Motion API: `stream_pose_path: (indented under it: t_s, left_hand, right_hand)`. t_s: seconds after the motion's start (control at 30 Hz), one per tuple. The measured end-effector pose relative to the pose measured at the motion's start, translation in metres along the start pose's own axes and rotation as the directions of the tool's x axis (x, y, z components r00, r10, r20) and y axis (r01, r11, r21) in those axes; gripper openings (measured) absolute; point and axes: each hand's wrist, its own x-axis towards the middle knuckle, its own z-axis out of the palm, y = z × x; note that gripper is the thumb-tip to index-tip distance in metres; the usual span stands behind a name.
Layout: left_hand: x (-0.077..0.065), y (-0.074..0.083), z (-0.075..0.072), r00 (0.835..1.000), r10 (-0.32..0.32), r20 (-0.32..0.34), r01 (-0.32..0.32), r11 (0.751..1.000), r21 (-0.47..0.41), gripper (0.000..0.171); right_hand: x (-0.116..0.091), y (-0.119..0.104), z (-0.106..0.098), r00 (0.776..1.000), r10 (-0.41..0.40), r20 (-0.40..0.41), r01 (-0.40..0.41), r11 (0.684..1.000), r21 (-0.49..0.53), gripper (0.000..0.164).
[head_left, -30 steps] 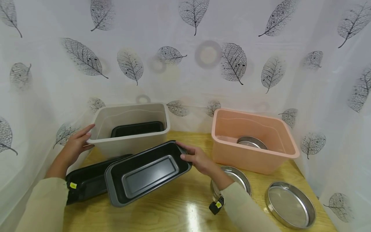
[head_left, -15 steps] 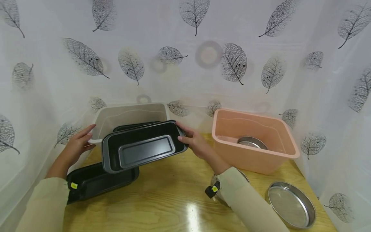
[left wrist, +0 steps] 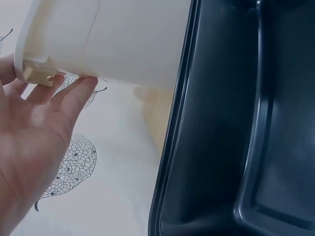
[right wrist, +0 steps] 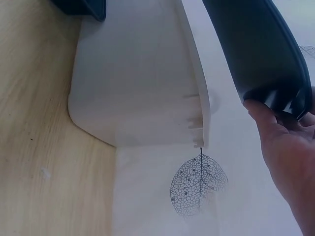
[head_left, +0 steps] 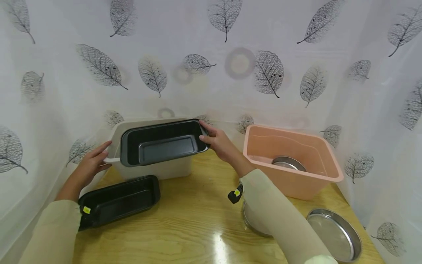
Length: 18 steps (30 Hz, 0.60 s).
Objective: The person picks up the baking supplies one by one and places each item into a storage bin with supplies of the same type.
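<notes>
My right hand (head_left: 221,146) pinches the right end of a black loaf pan (head_left: 166,149), thumb on its inner side. This loaf pan is raised over the mouth of the white bin (head_left: 171,169), tipped towards me, and hides most of the bin's inside. In the right wrist view the pan (right wrist: 258,54) is above the bin's rim. At the bin's left end my left hand (head_left: 89,167) grips the rim; in the left wrist view its fingers (left wrist: 74,98) reach under the rim. Another black loaf pan (head_left: 122,202) lies on the table beside my left forearm.
A peach bin (head_left: 280,179) stands at the back right with a round metal pan (head_left: 290,162) inside. Two more round pans are on the wooden table (head_left: 184,220): one (head_left: 334,234) at the right, another (head_left: 255,220) partly under my right forearm. A leaf-patterned curtain (head_left: 211,91) surrounds the table.
My right hand has lifted the loaf pan from in front of the white bin up over its opening. The loaf pan left on the table is now uncovered. My left hand stays on the rim.
</notes>
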Motion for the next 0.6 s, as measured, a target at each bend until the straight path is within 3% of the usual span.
stream_pose_path:
  t_s: [0.33, 0.6]
  left_hand:
    - [-0.003, -0.001, -0.003, 1.000, 0.019, 0.009, -0.019, 1.000, 0.012, 0.064]
    - [-0.002, 0.004, 0.001, 1.000, -0.014, 0.016, 0.014, 1.000, -0.014, 0.064]
  right_hand:
    - [0.038, -0.004, 0.013, 1.000, 0.015, -0.022, -0.016, 0.998, -0.062, 0.064]
    - [0.059, 0.002, 0.017, 0.994, 0.044, -0.100, -0.056, 0.991, -0.123, 0.062]
